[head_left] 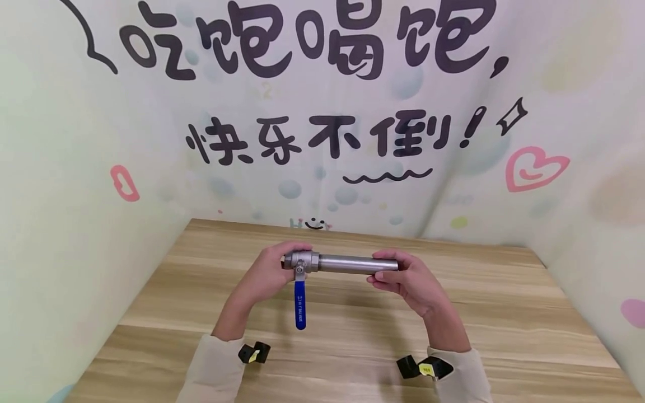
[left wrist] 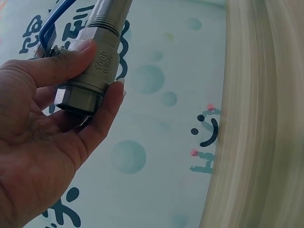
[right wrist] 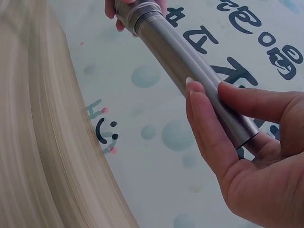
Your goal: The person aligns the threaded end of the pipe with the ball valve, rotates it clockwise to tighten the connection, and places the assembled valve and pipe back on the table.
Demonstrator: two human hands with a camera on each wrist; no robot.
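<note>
A steel ball valve (head_left: 304, 260) with a blue lever handle (head_left: 300, 305) is joined to a straight metal pipe (head_left: 353, 264), and both are held level above the table. My left hand (head_left: 269, 274) grips the valve body at its left end; in the left wrist view the thumb lies across the valve (left wrist: 97, 64) and the fingers curl beneath it. Threads show where the pipe meets the valve. My right hand (head_left: 410, 280) holds the free end of the pipe (right wrist: 183, 61) between thumb and fingers. The lever points toward me.
Below the hands lies a wood-grain table (head_left: 342, 347). A pale printed curtain (head_left: 322, 190) with dark lettering stands behind it and along both sides. Each wrist carries a small black camera mount, one on the left sleeve (head_left: 260, 351) and one on the right (head_left: 408, 366).
</note>
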